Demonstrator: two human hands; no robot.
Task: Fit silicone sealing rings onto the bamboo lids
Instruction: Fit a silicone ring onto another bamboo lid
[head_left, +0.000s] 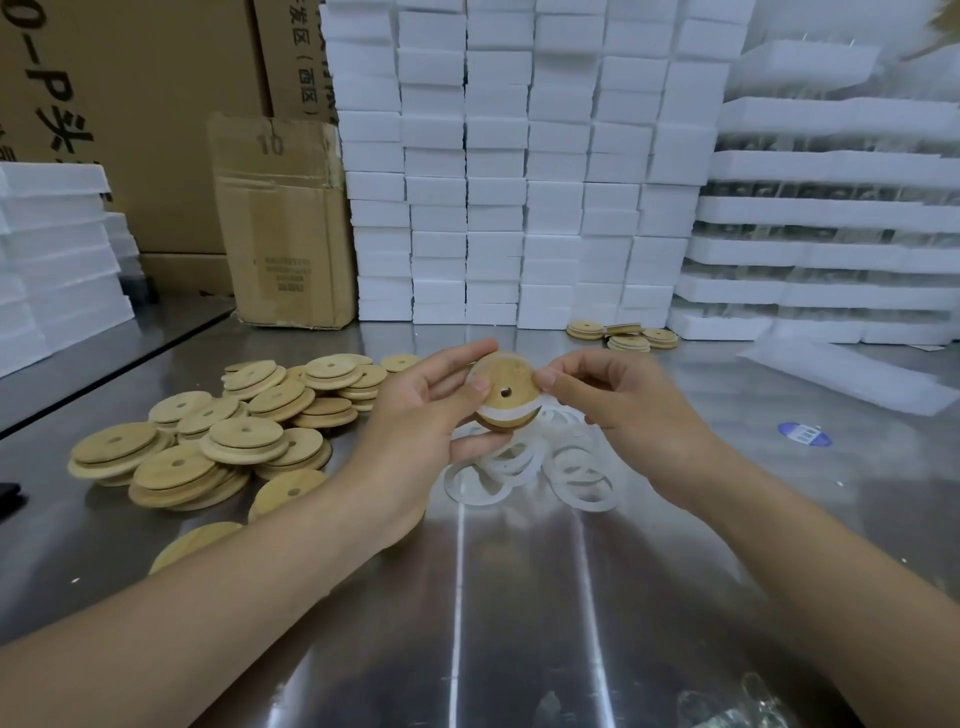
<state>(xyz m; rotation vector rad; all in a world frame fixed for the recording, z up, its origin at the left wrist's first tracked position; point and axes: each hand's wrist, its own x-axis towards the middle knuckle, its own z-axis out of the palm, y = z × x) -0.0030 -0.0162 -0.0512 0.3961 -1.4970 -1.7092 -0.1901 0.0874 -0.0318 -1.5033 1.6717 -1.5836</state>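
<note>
A round bamboo lid (511, 382) with a small centre hole is held above the steel table, its stepped side facing me. My left hand (423, 415) grips it with thumb and fingers curled round its left and lower edge. A white translucent silicone ring (506, 414) sits partly round the lid's step along the bottom. My right hand (618, 402) pinches the ring at the lid's right edge. Below the hands lies a loose heap of silicone rings (535, 470).
A large pile of bamboo lids (218, 431) spreads over the steel table (519, 597) at the left. A few lids (623, 335) lie at the back. White foam blocks (509, 171) form a wall behind, and cardboard boxes (283, 228) stand at back left.
</note>
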